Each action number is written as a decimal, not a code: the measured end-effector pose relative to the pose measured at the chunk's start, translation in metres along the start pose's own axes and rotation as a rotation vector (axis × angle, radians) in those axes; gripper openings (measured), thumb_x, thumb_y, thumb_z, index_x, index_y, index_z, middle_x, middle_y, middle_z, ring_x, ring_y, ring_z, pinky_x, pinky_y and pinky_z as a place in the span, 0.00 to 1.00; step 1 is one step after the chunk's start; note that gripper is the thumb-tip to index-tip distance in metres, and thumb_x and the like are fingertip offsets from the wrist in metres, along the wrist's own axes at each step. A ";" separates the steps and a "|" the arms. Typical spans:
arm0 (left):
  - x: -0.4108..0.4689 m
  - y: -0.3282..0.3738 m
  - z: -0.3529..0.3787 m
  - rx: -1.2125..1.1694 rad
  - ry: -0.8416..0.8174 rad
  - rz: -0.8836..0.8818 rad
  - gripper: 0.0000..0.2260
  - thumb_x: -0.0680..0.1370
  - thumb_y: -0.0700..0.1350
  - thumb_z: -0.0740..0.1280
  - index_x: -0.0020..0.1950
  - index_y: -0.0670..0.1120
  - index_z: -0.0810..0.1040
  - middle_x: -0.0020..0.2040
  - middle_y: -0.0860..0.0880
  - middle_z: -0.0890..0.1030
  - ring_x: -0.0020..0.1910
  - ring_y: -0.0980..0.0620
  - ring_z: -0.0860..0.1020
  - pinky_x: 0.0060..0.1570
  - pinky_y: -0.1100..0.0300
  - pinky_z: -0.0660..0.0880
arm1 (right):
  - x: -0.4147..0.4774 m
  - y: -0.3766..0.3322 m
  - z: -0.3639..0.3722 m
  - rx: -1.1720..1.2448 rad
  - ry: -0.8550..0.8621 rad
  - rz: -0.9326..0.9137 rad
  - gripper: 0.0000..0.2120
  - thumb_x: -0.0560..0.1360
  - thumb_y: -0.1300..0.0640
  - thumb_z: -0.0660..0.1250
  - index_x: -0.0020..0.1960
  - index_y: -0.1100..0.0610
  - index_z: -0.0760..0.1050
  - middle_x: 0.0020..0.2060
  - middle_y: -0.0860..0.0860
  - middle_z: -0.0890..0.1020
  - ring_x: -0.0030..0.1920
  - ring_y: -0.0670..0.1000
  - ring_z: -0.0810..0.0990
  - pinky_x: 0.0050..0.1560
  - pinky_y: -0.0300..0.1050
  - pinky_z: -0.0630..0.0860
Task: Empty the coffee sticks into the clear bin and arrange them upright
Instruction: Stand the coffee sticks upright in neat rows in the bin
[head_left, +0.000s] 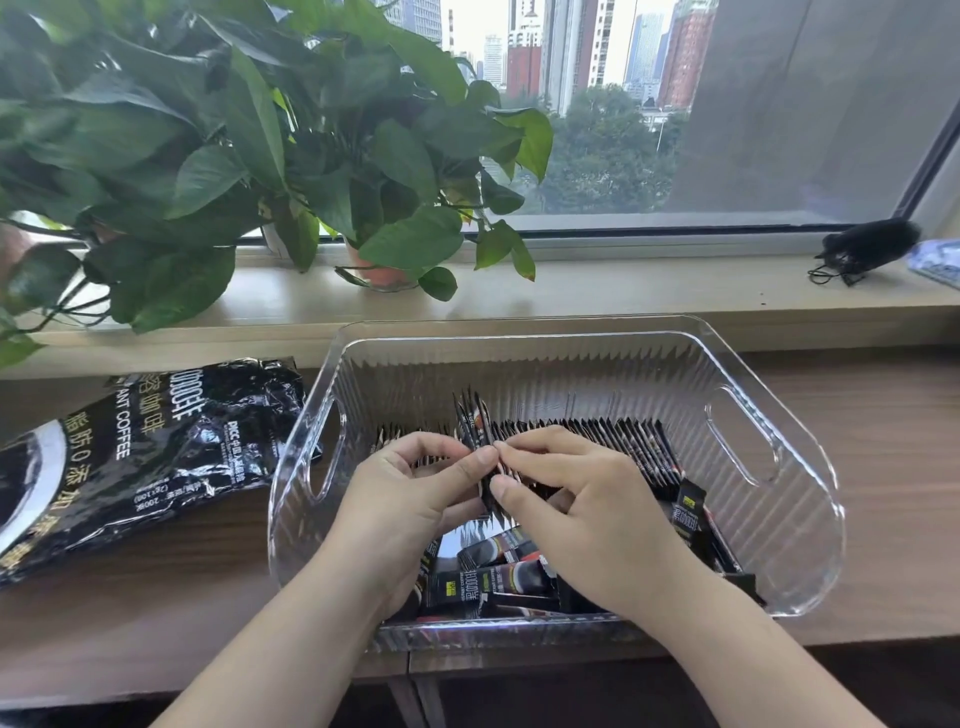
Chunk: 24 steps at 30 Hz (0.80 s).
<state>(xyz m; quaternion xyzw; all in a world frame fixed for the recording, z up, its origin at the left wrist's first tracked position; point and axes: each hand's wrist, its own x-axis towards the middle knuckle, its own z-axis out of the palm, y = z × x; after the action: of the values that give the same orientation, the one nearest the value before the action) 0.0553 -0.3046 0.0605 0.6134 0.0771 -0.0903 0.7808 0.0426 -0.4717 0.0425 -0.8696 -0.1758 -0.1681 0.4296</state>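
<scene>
While fingers (467, 470) pinch sticks (470, 415), base seemingly hidden

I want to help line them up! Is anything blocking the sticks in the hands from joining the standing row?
Nothing visible. The left hand and right hand pinch the held sticks at the upright row in the clear bin. The loose sticks lie flat nearer the person, out of the way.

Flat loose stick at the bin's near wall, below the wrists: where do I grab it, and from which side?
Pinch the stick across its narrow width at the exposed middle, from straight above. It lies flat, label up, on the loose pile, and the bin walls block a side approach. The left hand and right hand are both pinching a bundle; free one first.
</scene>
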 end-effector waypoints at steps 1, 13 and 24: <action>-0.001 0.001 0.001 0.022 0.009 -0.011 0.14 0.67 0.42 0.77 0.48 0.39 0.79 0.42 0.40 0.86 0.39 0.49 0.85 0.39 0.60 0.80 | 0.002 -0.002 0.000 0.028 0.000 0.030 0.10 0.78 0.54 0.70 0.59 0.51 0.84 0.52 0.38 0.83 0.50 0.35 0.80 0.44 0.31 0.77; -0.013 0.027 -0.010 0.346 -0.017 -0.130 0.13 0.74 0.39 0.75 0.54 0.37 0.77 0.33 0.48 0.85 0.34 0.51 0.85 0.35 0.60 0.82 | 0.031 -0.022 -0.005 0.329 -0.221 0.555 0.07 0.74 0.52 0.76 0.41 0.55 0.86 0.34 0.51 0.87 0.37 0.48 0.87 0.34 0.34 0.80; -0.019 0.013 -0.013 0.174 0.057 -0.175 0.20 0.68 0.35 0.79 0.55 0.37 0.76 0.34 0.44 0.85 0.34 0.48 0.85 0.34 0.59 0.81 | 0.027 -0.015 -0.007 0.580 -0.325 0.742 0.02 0.72 0.62 0.77 0.41 0.60 0.87 0.40 0.54 0.88 0.43 0.49 0.87 0.50 0.41 0.83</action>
<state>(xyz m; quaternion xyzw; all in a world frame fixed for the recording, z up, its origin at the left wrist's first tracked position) 0.0397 -0.2881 0.0741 0.6721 0.1442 -0.1469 0.7113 0.0590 -0.4642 0.0689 -0.7333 0.0412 0.1898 0.6516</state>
